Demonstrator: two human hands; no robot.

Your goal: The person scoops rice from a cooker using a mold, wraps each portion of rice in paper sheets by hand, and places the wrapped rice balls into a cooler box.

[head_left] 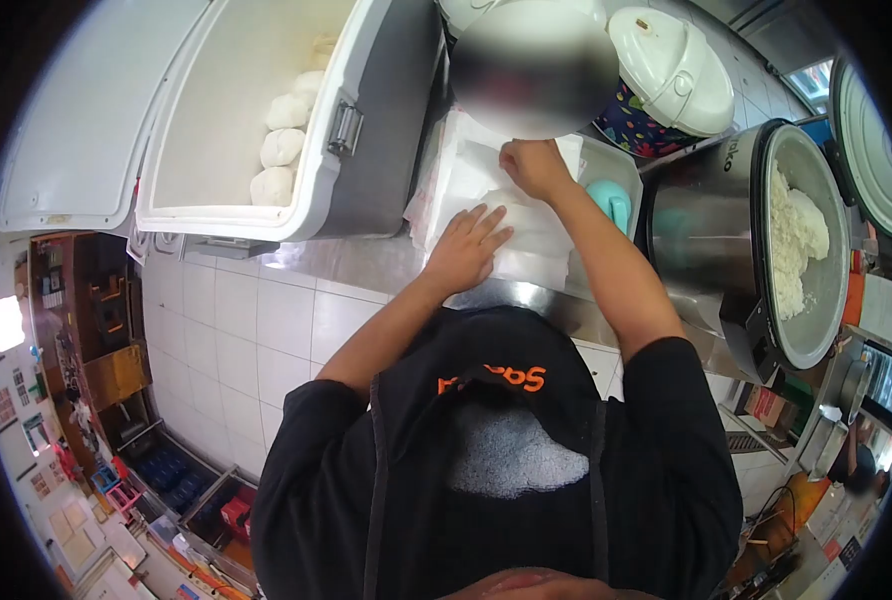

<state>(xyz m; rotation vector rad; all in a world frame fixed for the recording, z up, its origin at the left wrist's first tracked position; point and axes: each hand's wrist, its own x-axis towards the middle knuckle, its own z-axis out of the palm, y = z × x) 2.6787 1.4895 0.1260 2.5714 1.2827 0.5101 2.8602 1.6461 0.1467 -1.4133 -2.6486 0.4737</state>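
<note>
My left hand [469, 246] lies flat with its fingers apart on a sheet of white wrapping paper [531, 250]. A pale, see-through layer shows on top of the paper. Farther forward, my right hand [536, 168] is closed, its fingers curled down at the far part of the sheets. What those fingers pinch, if anything, is hidden. Just right of the paper is a turquoise plastic object with a handle [609, 204], sitting in a shallow clear tray [611, 160].
An open white-lined cooler box [366, 60] on the left holds several white wrapped bundles [283, 147]. To the right, a large steel rice cooker [701, 225] stands open with white rice [794, 240] inside. Lidded white containers [676, 70] stand behind the steel counter [351, 268].
</note>
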